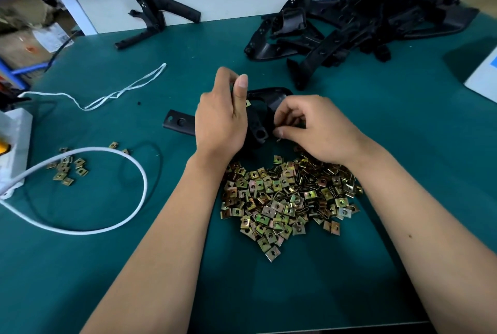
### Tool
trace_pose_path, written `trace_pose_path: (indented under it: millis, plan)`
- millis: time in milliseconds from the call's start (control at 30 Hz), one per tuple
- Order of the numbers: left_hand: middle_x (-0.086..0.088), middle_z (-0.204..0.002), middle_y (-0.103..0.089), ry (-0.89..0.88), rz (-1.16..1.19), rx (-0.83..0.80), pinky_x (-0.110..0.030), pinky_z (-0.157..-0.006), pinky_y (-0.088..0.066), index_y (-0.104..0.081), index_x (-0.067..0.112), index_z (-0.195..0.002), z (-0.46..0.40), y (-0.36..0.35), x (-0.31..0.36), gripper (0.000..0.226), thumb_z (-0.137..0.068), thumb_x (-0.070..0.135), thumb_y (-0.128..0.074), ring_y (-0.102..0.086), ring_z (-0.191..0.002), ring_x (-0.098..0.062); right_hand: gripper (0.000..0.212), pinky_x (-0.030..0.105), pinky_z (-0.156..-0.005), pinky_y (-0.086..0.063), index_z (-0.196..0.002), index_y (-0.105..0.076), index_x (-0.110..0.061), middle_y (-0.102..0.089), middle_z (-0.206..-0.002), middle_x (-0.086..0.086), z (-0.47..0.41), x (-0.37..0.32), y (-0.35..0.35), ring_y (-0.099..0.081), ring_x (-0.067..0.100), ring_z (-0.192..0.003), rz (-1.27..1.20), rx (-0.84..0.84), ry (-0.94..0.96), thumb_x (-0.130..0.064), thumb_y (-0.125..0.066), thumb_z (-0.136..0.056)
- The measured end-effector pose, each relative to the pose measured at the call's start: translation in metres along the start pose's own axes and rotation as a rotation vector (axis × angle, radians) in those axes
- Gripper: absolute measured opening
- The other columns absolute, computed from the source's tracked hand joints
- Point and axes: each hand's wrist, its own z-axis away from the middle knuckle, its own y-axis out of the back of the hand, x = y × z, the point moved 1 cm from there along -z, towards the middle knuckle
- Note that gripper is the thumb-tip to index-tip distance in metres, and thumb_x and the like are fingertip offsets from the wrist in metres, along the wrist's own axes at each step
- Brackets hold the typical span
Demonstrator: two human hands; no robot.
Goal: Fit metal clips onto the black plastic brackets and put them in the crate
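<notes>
Holding a black plastic bracket (pixel 265 118) just above the desk (pixel 403 172), the person is working with both hands close together on it. The left hand (pixel 220 118) is gripping the bracket's middle, fingers curled over the top and thumb raised. The right hand (pixel 309 126) is pinching at the bracket's near edge, seemingly pressing a metal clip on, though the clip itself is mostly hidden under the fingers.

One clip (pixel 248 103) is already showing on the bracket beside the left thumb. The risk I am seeing is the small clip slipping from the pinch and springing into the pile of loose clips (pixel 287 199) lying directly under the wrists, or going on crooked because the fingers are covering the seat. The forearms are also hovering over that pile and could scatter it.

Beyond the hands, the heap of unfitted brackets (pixel 363 19) is sitting to the far right, near enough to snag on a long reach. To the left of the left hand a white cable (pixel 145 180) is looping across the desk beside a smaller scatter of clips (pixel 66 169), and a white cord (pixel 121 91) is lying further out. Open desk is lying to the right of the right hand and nearer the person. No crate is in view.
</notes>
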Motion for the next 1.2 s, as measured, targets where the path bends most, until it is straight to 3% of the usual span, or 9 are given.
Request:
trace_pose_path:
  millis: [100,233,367,500,600,767,900,1033,1200]
  plan:
    - [0.011,-0.065,-0.049,0.004,0.012,-0.003,-0.042,-0.057,-0.038,-0.053,0.009,-0.101,0.0,-0.001,0.001,0.041,-0.109,0.045,-0.034,-0.051,-0.061,-0.026,0.006,0.021,-0.073,-0.052,-0.096,-0.073,-0.019,-0.074,-0.084,-0.005,-0.001,-0.003,-0.004,-0.068,0.005,-0.075,-0.196,0.07,-0.016,-0.013,-0.073,-0.094]
    - [0.014,-0.065,-0.05,0.006,0.027,0.005,-0.04,-0.058,-0.039,-0.054,0.008,-0.102,0.0,0.0,0.001,0.042,-0.109,0.045,-0.034,-0.051,-0.061,-0.023,0.018,0.018,-0.061,-0.048,-0.099,-0.078,-0.017,-0.067,-0.077,-0.011,0.0,-0.007,-0.011,-0.055,0.002,-0.063,-0.431,0.103,-0.026,-0.01,-0.061,-0.101]
    - [0.014,-0.066,-0.049,0.012,0.029,0.005,-0.039,-0.058,-0.037,-0.054,0.008,-0.102,0.0,0.0,-0.001,0.041,-0.109,0.043,-0.035,-0.05,-0.061,-0.022,0.003,0.023,-0.058,-0.051,-0.095,-0.078,-0.016,-0.075,-0.08,0.0,-0.001,-0.006,-0.015,-0.059,0.014,-0.056,-0.483,0.112,-0.075,-0.015,-0.075,-0.093]
    - [0.015,-0.064,-0.048,0.027,0.03,0.008,-0.035,-0.059,-0.029,-0.054,0.009,-0.101,-0.001,0.0,-0.002,0.04,-0.109,0.044,-0.035,-0.046,-0.057,-0.012,0.008,0.024,-0.048,-0.047,-0.086,-0.08,-0.02,-0.075,-0.072,0.003,0.0,0.001,-0.011,-0.058,0.013,-0.048,-0.404,0.213,-0.095,-0.027,-0.084,-0.085]
    - [0.015,-0.063,-0.047,0.032,0.033,0.005,-0.036,-0.059,-0.031,-0.054,0.009,-0.101,-0.001,0.0,-0.002,0.041,-0.109,0.045,-0.034,-0.045,-0.058,-0.017,0.004,0.024,-0.052,-0.049,-0.091,-0.082,-0.021,-0.074,-0.072,0.002,-0.001,0.002,-0.008,-0.057,0.012,-0.054,-0.46,0.24,-0.119,-0.02,-0.078,-0.092]
    - [0.013,-0.066,-0.05,0.029,0.029,-0.004,-0.046,-0.061,-0.045,-0.054,0.009,-0.101,-0.001,0.0,0.001,0.041,-0.109,0.044,-0.035,-0.054,-0.065,-0.029,0.021,0.022,-0.064,-0.055,-0.108,-0.078,-0.009,-0.076,-0.084,0.008,0.001,-0.004,-0.006,-0.063,0.014,-0.075,-0.686,0.121,-0.159,0.002,-0.063,-0.098]
    - [0.011,-0.065,-0.05,0.024,0.03,0.01,-0.046,-0.059,-0.044,-0.054,0.009,-0.102,-0.001,0.001,0.0,0.042,-0.109,0.044,-0.034,-0.054,-0.063,-0.027,0.014,0.022,-0.06,-0.057,-0.106,-0.075,-0.001,-0.078,-0.086,0.014,0.002,-0.008,-0.007,-0.065,0.015,-0.07,-0.725,0.095,-0.168,0.003,-0.068,-0.095]
    - [0.011,-0.066,-0.051,0.021,0.039,0.015,-0.044,-0.058,-0.042,-0.054,0.008,-0.101,-0.001,0.0,0.0,0.043,-0.108,0.045,-0.034,-0.053,-0.062,-0.026,0.009,0.021,-0.054,-0.054,-0.097,-0.075,-0.005,-0.077,-0.084,0.009,0.002,-0.008,-0.008,-0.068,0.012,-0.07,-0.754,0.079,-0.184,0.002,-0.071,-0.092]
    - [0.012,-0.064,-0.05,0.01,0.04,0.025,-0.041,-0.057,-0.039,-0.054,0.008,-0.101,-0.001,0.001,0.0,0.042,-0.108,0.044,-0.033,-0.052,-0.061,-0.025,0.017,0.021,-0.059,-0.056,-0.102,-0.077,-0.007,-0.074,-0.084,0.008,0.002,-0.006,-0.009,-0.067,0.013,-0.071,-0.805,0.077,-0.185,0.005,-0.071,-0.091]
